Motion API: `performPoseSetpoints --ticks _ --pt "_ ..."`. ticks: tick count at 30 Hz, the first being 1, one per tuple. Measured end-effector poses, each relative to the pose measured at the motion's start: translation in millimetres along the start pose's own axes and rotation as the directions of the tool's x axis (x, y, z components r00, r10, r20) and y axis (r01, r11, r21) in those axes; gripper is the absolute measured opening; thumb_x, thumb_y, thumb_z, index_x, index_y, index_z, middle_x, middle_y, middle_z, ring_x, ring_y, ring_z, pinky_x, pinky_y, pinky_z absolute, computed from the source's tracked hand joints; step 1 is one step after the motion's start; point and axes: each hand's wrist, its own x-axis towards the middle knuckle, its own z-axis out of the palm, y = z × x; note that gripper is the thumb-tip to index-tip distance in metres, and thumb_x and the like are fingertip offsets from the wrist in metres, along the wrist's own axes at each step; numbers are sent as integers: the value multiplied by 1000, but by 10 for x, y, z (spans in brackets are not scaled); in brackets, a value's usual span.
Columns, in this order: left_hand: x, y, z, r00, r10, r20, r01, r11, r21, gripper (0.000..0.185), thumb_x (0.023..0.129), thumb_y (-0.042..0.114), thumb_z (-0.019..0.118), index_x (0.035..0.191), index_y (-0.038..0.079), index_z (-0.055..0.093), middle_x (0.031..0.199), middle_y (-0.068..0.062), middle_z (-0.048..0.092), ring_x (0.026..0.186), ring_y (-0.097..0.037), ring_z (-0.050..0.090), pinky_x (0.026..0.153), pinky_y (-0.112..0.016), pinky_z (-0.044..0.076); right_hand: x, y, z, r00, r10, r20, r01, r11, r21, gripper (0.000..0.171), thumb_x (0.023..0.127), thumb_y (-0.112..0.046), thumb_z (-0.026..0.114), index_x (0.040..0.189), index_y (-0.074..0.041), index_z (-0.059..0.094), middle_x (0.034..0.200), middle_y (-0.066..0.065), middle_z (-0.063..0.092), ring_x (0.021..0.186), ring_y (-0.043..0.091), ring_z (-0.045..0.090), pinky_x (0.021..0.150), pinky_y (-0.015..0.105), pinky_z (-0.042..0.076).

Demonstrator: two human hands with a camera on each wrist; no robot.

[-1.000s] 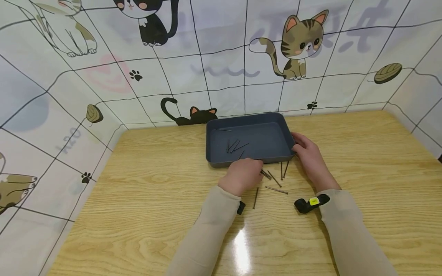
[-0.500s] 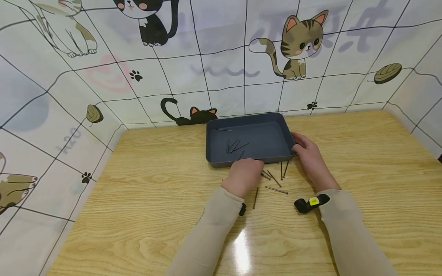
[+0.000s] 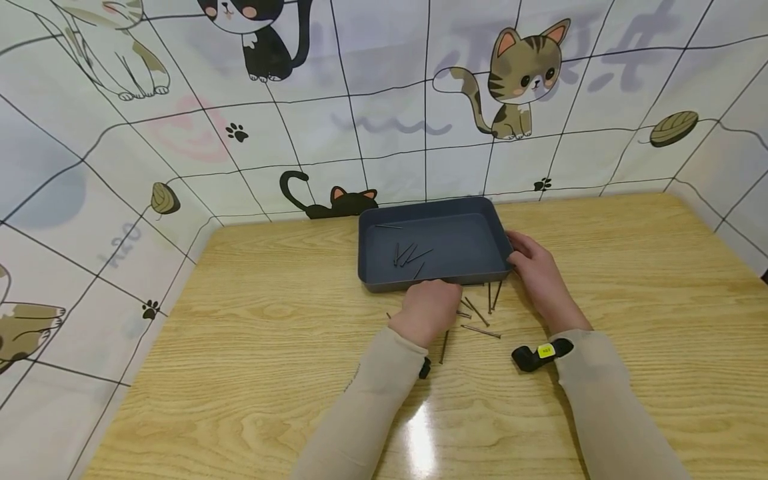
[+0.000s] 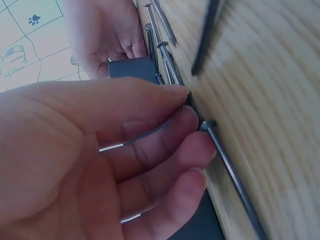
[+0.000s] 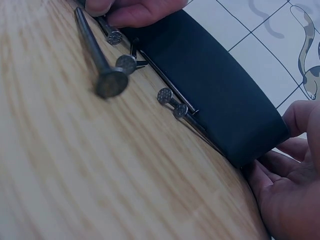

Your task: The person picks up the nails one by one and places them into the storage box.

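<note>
- Closest to me, my beige sleeves (image 3: 384, 380) are stretching forward over the wooden table (image 3: 210, 373), and a black device (image 3: 525, 358) with a yellow patch is sitting at my right wrist.
- Just beyond my left cuff, a single nail (image 3: 444, 348) is pointing roughly towards me, while a crosswise nail (image 3: 481, 331) is lying a little farther to the right.
- My left hand (image 3: 426, 308) is working low at the tabletop, right in front of the tray; its fingers are curling inwards, thumb and forefinger pinching a dark nail (image 5: 114, 36) between them.
- Beside that hand, to its right, more loose nails (image 3: 477, 311) are lying at various angles, and a pair of nails (image 3: 489, 299) is resting near the front wall of the tray.
- My right hand (image 3: 537, 273) is holding the right front corner of the blue-grey tray (image 3: 465, 243), its fingers bending around it.
- Inside, a small cluster of nails (image 3: 407, 255) is lying in the left half, and a lone nail (image 3: 389, 227) is resting near the far left corner.
- Farthest off, a white backdrop (image 3: 390, 87) is showing cartoon cats, paw prints and black grid lines.
</note>
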Motion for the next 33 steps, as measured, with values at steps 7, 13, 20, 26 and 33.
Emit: performPoseSetpoints --ticks 7,13,20,26,33 --pt "10 -10 -12 1000 13 4 -13 1000 -28 20 90 15 51 75 17 63 64 1 57 51 -14 53 42 -30 40 -3 -2 -10 1000 2 -6 -2 1000 -4 51 91 -9 38 141 -11 28 142 9 29 126 21 32 98 39 30" --pt "31 -30 -14 999 18 27 -16 997 -74 25 89 16 53 65 18 59 61 3 55 51 -12 51 43 -29 41 -2 4 -10 1000 6 -1 -6 1000 2 51 91 -9 38 141 -11 27 142 8 29 126 21 32 99 39 30" --pt "35 -79 -33 997 59 39 -52 984 -168 40 89 14 50 51 19 37 48 6 24 45 -9 20 40 -23 21 -1 -7 -2 1000 2 -1 -2 1000 -5 51 91 -9 37 141 -10 26 142 9 28 126 21 32 99 39 30" --pt "32 -110 -66 996 85 -3 -84 977 -194 34 86 11 50 55 19 37 52 6 24 47 -9 17 42 -24 18 3 -14 6 1000 0 -1 0 1000 -10 50 92 -10 37 141 -11 27 142 8 28 126 21 32 99 39 30" --pt "6 -153 -139 993 113 -19 -115 968 -221 12 87 17 50 76 21 50 62 7 46 50 -8 37 45 -23 29 7 -12 9 1000 -2 -6 1 1000 -10 50 92 -10 37 141 -11 28 142 8 29 126 20 32 99 39 30"
